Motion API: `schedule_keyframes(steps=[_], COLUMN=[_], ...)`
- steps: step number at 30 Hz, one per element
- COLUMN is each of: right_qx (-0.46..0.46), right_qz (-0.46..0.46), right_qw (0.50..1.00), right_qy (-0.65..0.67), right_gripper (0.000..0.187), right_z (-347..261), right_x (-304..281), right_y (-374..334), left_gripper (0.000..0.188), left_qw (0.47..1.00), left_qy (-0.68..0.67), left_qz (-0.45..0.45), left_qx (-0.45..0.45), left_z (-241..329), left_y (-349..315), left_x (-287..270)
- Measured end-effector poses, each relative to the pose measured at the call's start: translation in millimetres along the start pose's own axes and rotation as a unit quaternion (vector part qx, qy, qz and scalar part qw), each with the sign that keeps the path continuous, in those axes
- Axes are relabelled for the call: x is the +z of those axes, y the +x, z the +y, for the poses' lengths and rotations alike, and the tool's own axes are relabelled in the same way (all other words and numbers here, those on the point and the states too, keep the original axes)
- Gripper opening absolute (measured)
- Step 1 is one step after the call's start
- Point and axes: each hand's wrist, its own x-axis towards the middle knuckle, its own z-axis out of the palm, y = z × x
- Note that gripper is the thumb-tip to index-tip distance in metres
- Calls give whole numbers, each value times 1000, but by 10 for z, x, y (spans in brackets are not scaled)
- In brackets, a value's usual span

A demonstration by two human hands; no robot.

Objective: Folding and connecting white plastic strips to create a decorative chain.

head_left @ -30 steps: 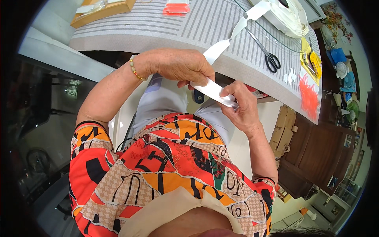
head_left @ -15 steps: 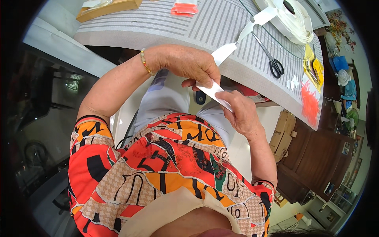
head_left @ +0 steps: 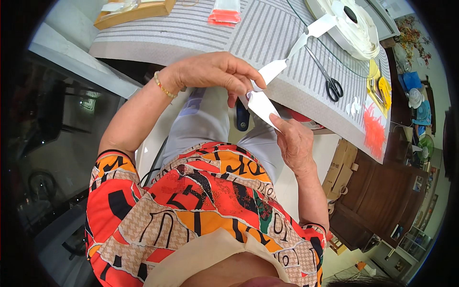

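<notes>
A white ribbon (head_left: 274, 71) with narrow, pinched necks runs from the table edge down to my hands above my lap. My left hand (head_left: 215, 74) has its thumb and fingers bent round a narrow neck of it, and the fingertips are partly hidden. Below that, the last white length (head_left: 263, 110) slants down to the right and looks flat and wide. Its lower end is pinched between the thumb and fingers of my right hand (head_left: 295, 143). Farther up, the ribbon leads to a large white roll (head_left: 366, 36) with a dark core on the table.
On the striped tablecloth (head_left: 191, 40) lie black-handled scissors (head_left: 333, 88), orange-red strands (head_left: 374, 131), small white scraps (head_left: 354, 106) and a yellow packet (head_left: 384, 91). A stack of orange-edged clear bags (head_left: 224, 14) and a wooden tray (head_left: 136, 14) lie farther left. Cardboard boxes (head_left: 340, 167) stand at right.
My left hand has shifted slightly left and its fingers have loosened and lifted. More of the last ribbon length shows between my hands. My right hand has moved a little down and still holds the end.
</notes>
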Motion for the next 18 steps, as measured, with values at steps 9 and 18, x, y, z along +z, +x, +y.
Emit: schedule_keyframes(steps=[9, 18], right_qx=[42, 4], right_qz=[0, 55], right_qw=[998, 995], right_qy=[51, -81], right_gripper=[44, 35], right_z=[-204, 165], right_x=[-81, -100], right_y=[211, 1316], left_gripper=[29, 32], left_qw=[997, 888], left_qy=[2, 162], left_qz=[48, 395], left_qx=[68, 172], left_z=[-70, 335], left_y=[-156, -113], left_x=[0, -769])
